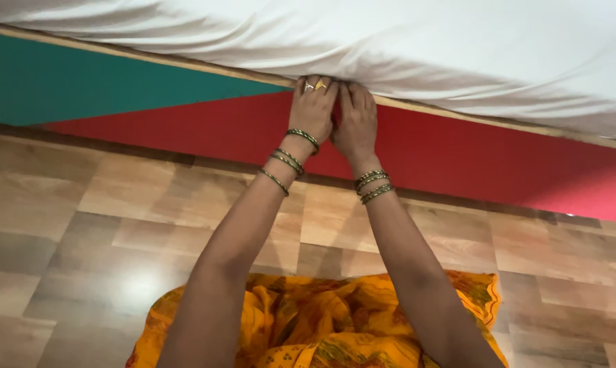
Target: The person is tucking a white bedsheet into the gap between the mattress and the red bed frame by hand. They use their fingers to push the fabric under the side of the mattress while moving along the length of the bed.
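A white bedsheet (403,48) covers a mattress across the top of the head view. My left hand (312,109) and my right hand (355,123) press side by side against the sheet's lower edge, where it meets the wooden rim (185,66) of the bed frame. The fingertips of both hands are hidden under the sheet's edge, pushed between mattress and frame. My left hand wears rings, and both wrists carry several green and gold bangles (370,185). The bed's side panel is teal (83,82) on the left and red (471,150) on the right.
A glossy wood-pattern floor (117,225) lies below the bed side. My orange patterned garment (321,327) fills the bottom middle of the view. A dark skirting strip runs along the foot of the bed panel.
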